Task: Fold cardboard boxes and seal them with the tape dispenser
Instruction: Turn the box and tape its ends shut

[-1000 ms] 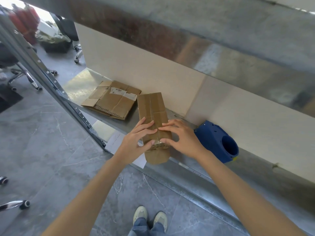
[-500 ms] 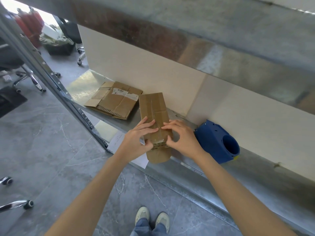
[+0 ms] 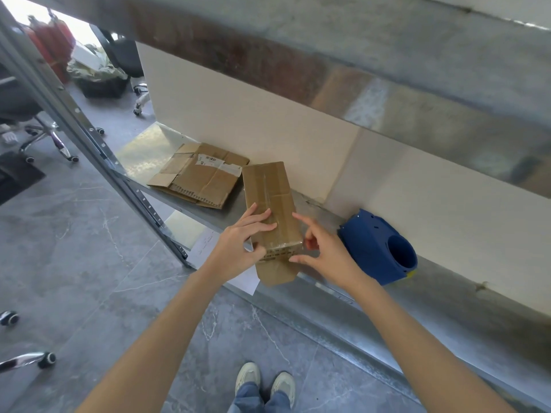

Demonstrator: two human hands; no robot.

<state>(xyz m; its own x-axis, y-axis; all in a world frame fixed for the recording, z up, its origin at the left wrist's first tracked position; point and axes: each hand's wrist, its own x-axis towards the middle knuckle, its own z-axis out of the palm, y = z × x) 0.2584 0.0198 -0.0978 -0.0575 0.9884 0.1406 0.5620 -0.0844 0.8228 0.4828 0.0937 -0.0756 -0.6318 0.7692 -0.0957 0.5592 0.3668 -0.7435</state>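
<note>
Grey marbled floor underfoot, pale shoes at the bottom of the view, and we're looking at a metal shelf in a rack.

Right at the shelf's front edge, both hands are on the job. The left hand lies on the cardboard box, fingers flat on its top and thumb braced against its near left edge, steadying it rather than clasping it. The right hand is at the near right corner, fingers spread and loose, thumb tip on the end face. It grasps nothing that I can make out, and looks to be smoothing tape down.

The box lies lengthways, with its near end poking out past the front edge. It's folded up, and clear tape runs along the top seam. A brown flap juts down from that near end, so I'd say this end is not sealed yet. It's closed on top, so whatever is inside is hidden.

Just to the right, clear of the box, the blue tape dispenser sits untouched on the shelf.

Further back on the left lies a pile of flattened cardboard boxes, one with a white label, waiting to be folded. So there's plenty left to do.

Behind it all stands a cream back panel.
</note>
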